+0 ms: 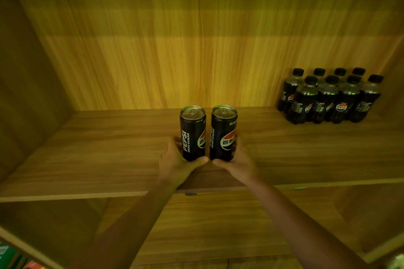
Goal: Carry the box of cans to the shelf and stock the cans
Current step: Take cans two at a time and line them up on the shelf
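Head view: left hand (176, 160) curls round the left can (193, 135), right hand (239, 160) round the right can (223, 135), both arms stretched forward. The cans stand upright, just beside each other, on the shelf (87, 159), with bottles (328, 100) well apart at right.

Worn on head, wide-angle, single view. Looked forward and slightly down into shelf (87, 159), facing back panel (196, 50) squarely. Sat close to front edge. Caught lower bay (218, 225) along bottom of frame.
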A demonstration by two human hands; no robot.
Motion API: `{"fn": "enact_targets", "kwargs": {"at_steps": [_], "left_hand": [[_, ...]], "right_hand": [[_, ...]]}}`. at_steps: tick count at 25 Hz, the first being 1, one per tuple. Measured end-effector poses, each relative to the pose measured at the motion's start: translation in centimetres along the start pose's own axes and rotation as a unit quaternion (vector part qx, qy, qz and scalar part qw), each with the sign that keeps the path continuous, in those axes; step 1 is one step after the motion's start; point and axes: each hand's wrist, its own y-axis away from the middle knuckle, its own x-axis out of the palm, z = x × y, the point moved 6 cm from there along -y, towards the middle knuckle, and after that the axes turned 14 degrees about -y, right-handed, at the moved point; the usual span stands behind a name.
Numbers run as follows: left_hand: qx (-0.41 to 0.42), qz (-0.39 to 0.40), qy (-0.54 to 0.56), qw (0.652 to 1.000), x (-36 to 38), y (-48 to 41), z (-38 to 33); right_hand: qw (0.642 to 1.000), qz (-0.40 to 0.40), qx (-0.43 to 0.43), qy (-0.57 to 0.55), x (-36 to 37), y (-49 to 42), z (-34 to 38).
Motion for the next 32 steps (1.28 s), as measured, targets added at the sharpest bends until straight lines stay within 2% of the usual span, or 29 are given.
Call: {"fn": "enact_targets", "kwargs": {"at_steps": [2,4,6,9,14,18,21,23,25,27,32], "left_hand": [[-0.002,-0.04,0.001,0.999,-0.2,0.1,-0.3],[0.008,-0.038,0.014,0.999,-0.6,0.1,-0.2],[0.018,0.013,0.045,0.999,-0.7,-0.2,0.1],[0.052,0.089,0.06,0.993,-1.0,-0.7,0.2],[0.092,0.127,-0.015,0.987,-1.3,-1.6,0.5],[0.093,0.164,0.006,0.982,-1.1,-1.8,0.8],[0.085,0.14,0.004,0.986,-0.8,-1.2,0.6],[0.096,0.096,-0.077,0.988,-0.7,-1.1,0.4],[0.116,0.068,-0.2,0.97,-0.2,-1.5,0.4],[0.129,0.058,-0.271,0.952,0.5,-2.1,0.8],[0.109,0.015,-0.29,0.951,1.0,-4.3,1.1]], "right_hand": [[1.0,0.001,-0.005,-0.006,0.3,0.1,0.0],[0.999,0.026,0.019,-0.015,-0.1,0.1,0.0],[0.998,0.054,0.033,-0.003,-0.4,-0.1,-0.2],[0.999,0.043,0.023,-0.005,-0.3,-0.3,-0.3],[1.0,0.025,-0.002,-0.009,1.0,-0.5,-0.5],[0.999,0.034,-0.012,0.008,0.9,-1.1,-0.5],[0.998,0.054,-0.017,0.039,0.7,-1.0,-0.6],[0.994,0.054,-0.038,0.089,0.6,-1.0,-0.9],[0.987,0.058,-0.06,0.137,0.7,-1.2,-1.1],[0.982,0.06,-0.073,0.164,0.9,-1.8,-1.2],[0.969,0.056,-0.087,0.226,1.3,-5.0,-1.2]]}}
